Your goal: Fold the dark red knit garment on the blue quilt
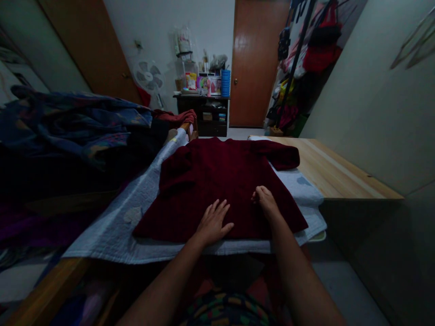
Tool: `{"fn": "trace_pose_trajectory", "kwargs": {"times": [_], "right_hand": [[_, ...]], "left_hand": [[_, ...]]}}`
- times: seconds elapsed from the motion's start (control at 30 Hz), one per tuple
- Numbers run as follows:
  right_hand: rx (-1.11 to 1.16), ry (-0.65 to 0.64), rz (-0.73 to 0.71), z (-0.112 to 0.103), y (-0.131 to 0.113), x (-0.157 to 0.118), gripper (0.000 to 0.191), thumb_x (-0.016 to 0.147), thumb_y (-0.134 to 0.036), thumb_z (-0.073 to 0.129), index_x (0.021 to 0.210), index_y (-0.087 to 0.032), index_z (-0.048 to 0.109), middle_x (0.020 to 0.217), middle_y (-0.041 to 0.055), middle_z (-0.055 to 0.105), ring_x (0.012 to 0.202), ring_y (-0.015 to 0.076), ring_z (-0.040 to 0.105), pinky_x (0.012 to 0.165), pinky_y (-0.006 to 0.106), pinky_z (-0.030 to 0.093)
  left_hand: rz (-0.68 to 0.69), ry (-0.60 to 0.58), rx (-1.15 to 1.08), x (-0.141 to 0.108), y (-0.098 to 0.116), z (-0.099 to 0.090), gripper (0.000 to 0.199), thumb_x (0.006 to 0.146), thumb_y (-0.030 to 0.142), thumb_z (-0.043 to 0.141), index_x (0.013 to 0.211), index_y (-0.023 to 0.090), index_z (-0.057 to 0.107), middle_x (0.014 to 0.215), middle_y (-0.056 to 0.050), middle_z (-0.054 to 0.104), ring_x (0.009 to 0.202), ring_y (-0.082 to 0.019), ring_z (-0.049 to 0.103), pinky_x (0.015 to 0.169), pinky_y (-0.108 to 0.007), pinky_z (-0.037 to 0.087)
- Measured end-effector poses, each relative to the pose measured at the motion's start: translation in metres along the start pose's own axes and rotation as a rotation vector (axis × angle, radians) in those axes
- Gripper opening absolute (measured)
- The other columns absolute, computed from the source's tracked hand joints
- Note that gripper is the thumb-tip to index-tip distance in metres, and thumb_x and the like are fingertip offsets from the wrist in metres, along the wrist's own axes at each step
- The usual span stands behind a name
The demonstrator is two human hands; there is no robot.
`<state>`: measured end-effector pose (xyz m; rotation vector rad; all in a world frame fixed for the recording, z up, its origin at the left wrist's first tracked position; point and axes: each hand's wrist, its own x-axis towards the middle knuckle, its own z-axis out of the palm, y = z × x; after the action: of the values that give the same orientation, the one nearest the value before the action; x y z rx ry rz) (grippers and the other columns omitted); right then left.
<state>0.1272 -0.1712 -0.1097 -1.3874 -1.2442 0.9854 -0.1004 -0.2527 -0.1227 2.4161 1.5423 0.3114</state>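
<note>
A dark red long-sleeved garment point(224, 176) lies spread out on a pale blue quilted cloth point(115, 226). Its right sleeve reaches out toward the wooden board, and the left sleeve is folded in along the body. My left hand point(215, 222) rests flat on the lower middle of the garment, fingers spread. To the right, my right hand point(264, 199) is over the garment with its fingers curled together; whether they pinch any fabric is too dark to make out.
A light wooden board point(336, 172) adjoins the cloth at right. Piled clothes point(74, 127) fill the left side. Behind stand a dark shelf point(204, 117), a fan point(149, 77) and a brown door point(256, 63). Bags point(321, 50) hang at the back right.
</note>
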Motion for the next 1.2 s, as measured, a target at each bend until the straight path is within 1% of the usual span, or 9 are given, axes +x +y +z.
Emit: {"fn": "trace_pose_trajectory", "kwargs": {"times": [0.17,0.27,0.33,0.47,0.63,0.73,0.9,1.03,1.2], "right_hand": [[-0.154,0.141,-0.045,-0.029,-0.013,-0.001,0.027,0.077,-0.048,0.053,0.080,-0.021,0.052,0.055,-0.0033,0.054,0.049,0.0159,0.054,0.050,0.027,0.042],[-0.349,0.348,-0.204,-0.047,-0.018,0.002,0.034,0.075,-0.031,0.051,0.106,-0.017,0.052,0.085,0.0074,0.064,0.078,0.0235,0.063,0.073,0.037,0.050],[-0.505,0.397,-0.353,-0.053,-0.020,0.003,0.041,0.074,-0.024,0.048,0.114,-0.015,0.052,0.109,0.0152,0.061,0.105,0.0279,0.057,0.092,0.044,0.044],[-0.699,0.229,-0.495,-0.036,-0.018,-0.001,0.038,0.080,-0.022,0.047,0.116,-0.014,0.056,0.124,0.0173,0.055,0.121,0.0273,0.047,0.107,0.044,0.035],[-0.861,-0.016,-0.450,0.011,0.005,-0.018,0.042,0.087,-0.029,0.049,0.127,-0.016,0.054,0.137,0.0151,0.051,0.131,0.0267,0.042,0.108,0.045,0.035],[-0.963,-0.107,-0.389,0.020,0.018,-0.026,0.042,0.088,-0.031,0.052,0.127,-0.018,0.055,0.140,0.0138,0.049,0.134,0.0285,0.039,0.109,0.047,0.032],[-1.016,-0.168,-0.347,0.006,0.010,-0.026,0.042,0.086,-0.029,0.056,0.126,-0.017,0.057,0.140,0.0143,0.050,0.132,0.0277,0.043,0.108,0.043,0.034],[-0.994,-0.241,-0.331,-0.014,-0.012,-0.020,0.033,0.084,-0.024,0.055,0.115,-0.017,0.063,0.122,0.0133,0.063,0.115,0.0259,0.057,0.099,0.038,0.043],[-0.922,-0.218,-0.430,-0.050,-0.039,-0.001,0.027,0.088,-0.023,0.049,0.110,-0.018,0.064,0.110,0.0095,0.067,0.104,0.0210,0.061,0.095,0.031,0.044]], "left_hand": [[0.001,0.004,0.005,0.001,-0.002,0.002,0.067,0.089,0.055,0.044,0.147,0.024,0.030,0.157,-0.003,0.024,0.145,-0.026,0.011,0.117,-0.047,0.015],[0.000,0.011,0.015,0.001,-0.002,0.004,0.066,0.090,0.054,0.043,0.147,0.024,0.030,0.157,-0.003,0.025,0.145,-0.025,0.012,0.117,-0.046,0.015],[0.005,0.022,0.019,0.001,-0.003,0.005,0.065,0.090,0.054,0.043,0.147,0.025,0.031,0.156,-0.003,0.025,0.145,-0.025,0.013,0.117,-0.046,0.016],[0.017,0.038,0.032,0.001,-0.005,0.007,0.064,0.090,0.054,0.043,0.147,0.026,0.031,0.156,-0.003,0.026,0.145,-0.026,0.013,0.116,-0.047,0.016],[0.020,0.055,0.031,0.000,-0.005,0.007,0.064,0.090,0.051,0.044,0.147,0.027,0.030,0.156,-0.003,0.026,0.145,-0.026,0.015,0.116,-0.047,0.018],[0.024,0.059,0.024,0.000,-0.005,0.008,0.063,0.090,0.050,0.045,0.147,0.027,0.030,0.156,-0.002,0.026,0.145,-0.026,0.016,0.116,-0.047,0.018],[0.004,-0.001,-0.005,0.001,-0.006,0.005,0.064,0.090,0.050,0.045,0.147,0.027,0.030,0.157,-0.001,0.023,0.145,-0.026,0.014,0.117,-0.048,0.018],[-0.016,-0.050,-0.053,0.008,-0.007,-0.008,0.062,0.086,0.049,0.052,0.143,0.029,0.038,0.154,-0.002,0.031,0.142,-0.028,0.023,0.113,-0.049,0.027],[-0.019,0.083,-0.061,0.039,-0.022,-0.022,0.047,0.089,0.041,0.048,0.133,0.023,0.051,0.145,-0.007,0.045,0.133,-0.024,0.040,0.110,-0.042,0.033]]}}
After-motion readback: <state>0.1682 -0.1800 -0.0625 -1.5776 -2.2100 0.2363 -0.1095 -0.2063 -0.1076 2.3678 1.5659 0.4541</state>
